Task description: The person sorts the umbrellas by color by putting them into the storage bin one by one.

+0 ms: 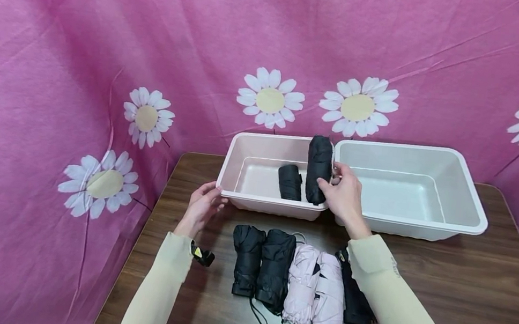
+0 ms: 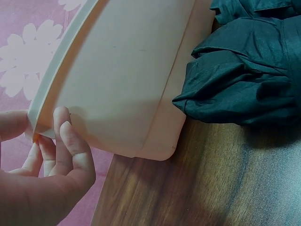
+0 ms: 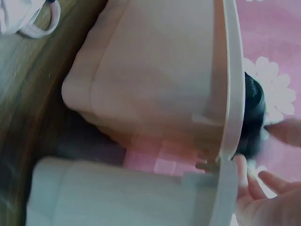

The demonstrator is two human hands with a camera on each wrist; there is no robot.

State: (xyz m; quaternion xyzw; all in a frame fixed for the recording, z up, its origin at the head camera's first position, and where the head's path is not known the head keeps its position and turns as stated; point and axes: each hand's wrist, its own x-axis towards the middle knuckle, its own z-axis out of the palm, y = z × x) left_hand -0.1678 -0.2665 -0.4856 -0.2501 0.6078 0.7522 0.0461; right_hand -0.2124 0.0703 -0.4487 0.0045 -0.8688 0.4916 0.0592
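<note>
The right hand (image 1: 345,194) holds a black folded umbrella (image 1: 319,164) at the right end of the pale pink bin (image 1: 264,199), thumb on its near part. This umbrella stands higher than the rim. Beside it, a second black folded umbrella (image 1: 290,182) lies inside the bin. At the bin's front left corner, the left hand (image 1: 202,206) grips the rim, as the left wrist view shows with fingers (image 2: 73,146) under the lip. In the right wrist view the held umbrella (image 3: 253,115) shows past the rim, with part of the right hand (image 3: 268,202) at the corner.
A whitish bin (image 1: 417,223) stands right of the pink one. In front lies a row of folded umbrellas: two black on the left, two pale pink (image 1: 302,286) in the middle, and a black one (image 1: 358,306) partly under the right forearm. A flowered pink cloth (image 1: 217,32) hangs behind.
</note>
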